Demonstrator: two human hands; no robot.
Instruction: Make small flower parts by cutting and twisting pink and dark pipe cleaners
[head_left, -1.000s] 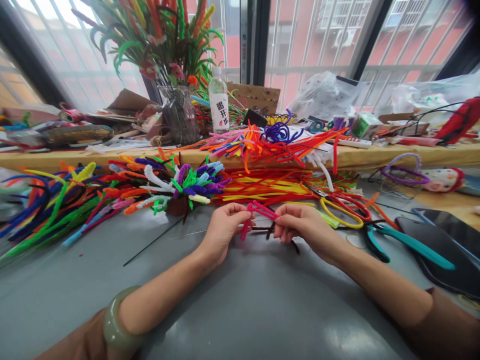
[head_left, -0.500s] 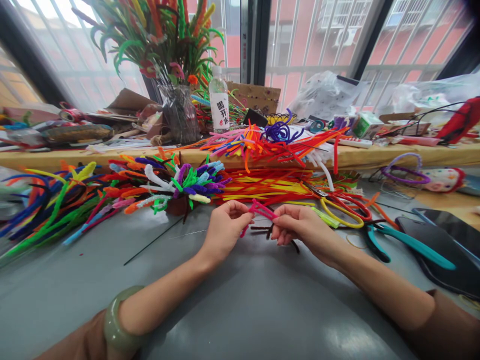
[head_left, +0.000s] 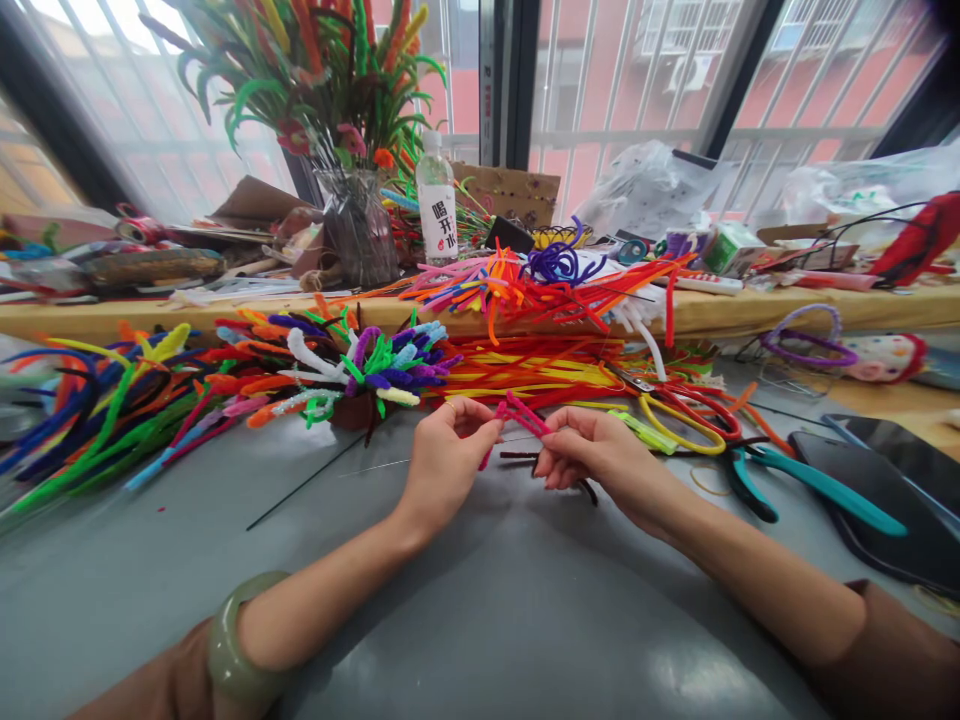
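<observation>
A bent pink pipe cleaner (head_left: 526,414) stretches between my two hands, just above the grey table. My left hand (head_left: 454,450) pinches one end of it between thumb and fingers, and a short pink piece shows below the thumb. At the other end my right hand (head_left: 581,450) grips it, fingers curled. Dark brown pipe cleaner pieces (head_left: 517,456) lie under and beside the right fingers; whether they touch them I cannot tell. A thin wire (head_left: 375,467) reaches toward my left hand from the left.
Bundles of coloured pipe cleaners (head_left: 360,370) lie behind and left of my hands. To the right are scissors (head_left: 686,420), teal-handled pliers (head_left: 825,490) and a dark phone (head_left: 877,510). A shelf (head_left: 225,318) holds a glass vase (head_left: 360,230) and a bottle (head_left: 436,205).
Both hands still hold the pink pipe cleaner. My right hand and my left fingertips have shifted very slightly left; otherwise the scene looks the same.
</observation>
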